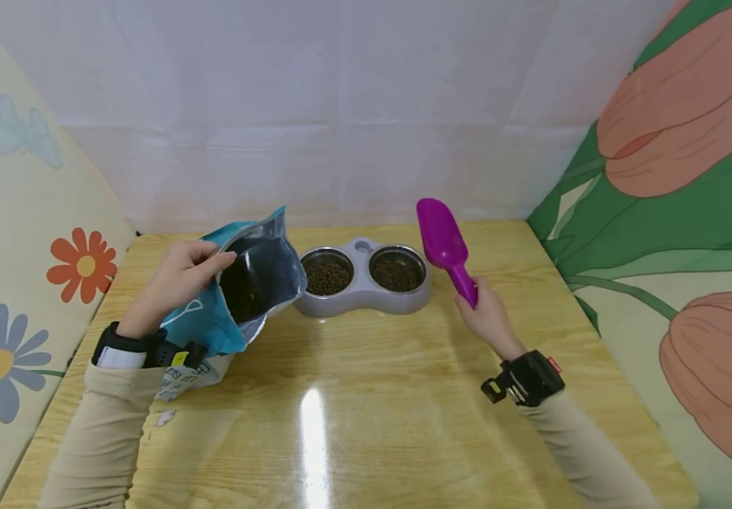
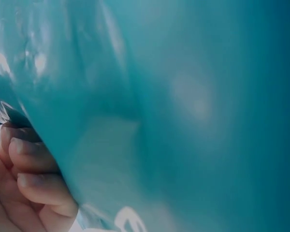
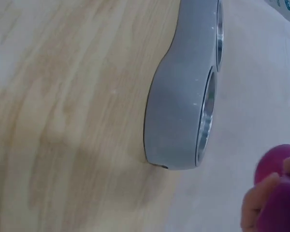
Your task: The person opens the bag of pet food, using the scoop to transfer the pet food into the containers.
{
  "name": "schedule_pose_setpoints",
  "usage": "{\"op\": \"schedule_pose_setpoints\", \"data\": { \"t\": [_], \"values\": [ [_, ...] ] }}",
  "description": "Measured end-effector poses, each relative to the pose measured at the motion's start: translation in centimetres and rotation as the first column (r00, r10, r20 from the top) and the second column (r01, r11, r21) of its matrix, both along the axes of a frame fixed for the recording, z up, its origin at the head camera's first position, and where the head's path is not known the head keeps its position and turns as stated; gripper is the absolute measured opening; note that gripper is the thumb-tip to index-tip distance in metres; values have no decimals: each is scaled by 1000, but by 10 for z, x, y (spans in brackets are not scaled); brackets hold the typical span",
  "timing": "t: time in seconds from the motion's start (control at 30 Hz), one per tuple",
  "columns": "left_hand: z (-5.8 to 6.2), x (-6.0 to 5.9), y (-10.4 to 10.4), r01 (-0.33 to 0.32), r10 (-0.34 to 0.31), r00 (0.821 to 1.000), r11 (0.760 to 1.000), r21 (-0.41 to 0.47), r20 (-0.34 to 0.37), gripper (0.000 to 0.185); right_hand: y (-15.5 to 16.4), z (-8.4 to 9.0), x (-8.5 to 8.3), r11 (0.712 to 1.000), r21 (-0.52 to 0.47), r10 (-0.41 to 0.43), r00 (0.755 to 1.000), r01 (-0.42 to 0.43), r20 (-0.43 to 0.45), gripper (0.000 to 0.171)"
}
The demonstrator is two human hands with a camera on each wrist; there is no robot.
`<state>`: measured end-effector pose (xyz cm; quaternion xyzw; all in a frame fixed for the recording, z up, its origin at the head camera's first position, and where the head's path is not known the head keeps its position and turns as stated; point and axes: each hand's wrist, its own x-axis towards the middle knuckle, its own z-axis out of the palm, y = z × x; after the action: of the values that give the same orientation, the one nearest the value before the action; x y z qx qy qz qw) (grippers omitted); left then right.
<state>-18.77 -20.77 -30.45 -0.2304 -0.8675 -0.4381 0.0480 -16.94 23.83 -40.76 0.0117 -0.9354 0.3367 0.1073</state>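
My left hand [image 1: 178, 279] grips the opened top of a blue pet food bag [image 1: 203, 325], thumb over the rim. The bag's silvery mouth gapes toward the right, with dark kibble inside. In the left wrist view, curled fingers [image 2: 41, 188] lie against the blue bag [image 2: 183, 121]. On the right, my right hand [image 1: 490, 318] holds a purple scoop [image 1: 442, 237] by its handle, the blade pointing up and away. Between the hands stands a grey double pet bowl [image 1: 362, 293]. Both its steel bowls hold brown kibble [image 1: 396, 274].
The bowl stands near the back of the wooden table [image 1: 366, 396], close to a white cloth backdrop [image 1: 340, 106]. Flower-painted panels [image 1: 677, 233] flank the table on both sides. A small torn white patch [image 1: 165, 418] marks the tabletop below the bag.
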Motion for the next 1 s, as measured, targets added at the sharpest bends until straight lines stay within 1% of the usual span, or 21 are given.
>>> {"op": "schedule_pose_setpoints", "data": {
  "t": [0.1,0.2,0.37,0.5,0.77,1.0],
  "values": [
    [0,0,0,0,0,1000,1000,3,4,37,-1,-5,3,998,-36,-43,998,42,-40,37],
    [0,0,0,3,-3,1000,1000,13,-1,37,-1,-7,6,995,-52,-91,994,88,-66,36],
    [-1,-1,-1,9,-9,1000,1000,19,-10,37,1,-12,8,987,-55,-155,986,151,-69,38],
    [0,-1,-1,-1,1,1000,1000,5,4,38,5,-17,9,984,-44,-175,983,173,-49,40],
    [-1,-1,-1,-14,15,1000,1000,-13,20,37,15,-27,10,975,-12,-223,974,222,-52,38],
    [-3,-2,-2,-11,11,999,1000,-5,31,36,18,-42,8,978,35,-205,979,205,-16,37]
  ]
}}
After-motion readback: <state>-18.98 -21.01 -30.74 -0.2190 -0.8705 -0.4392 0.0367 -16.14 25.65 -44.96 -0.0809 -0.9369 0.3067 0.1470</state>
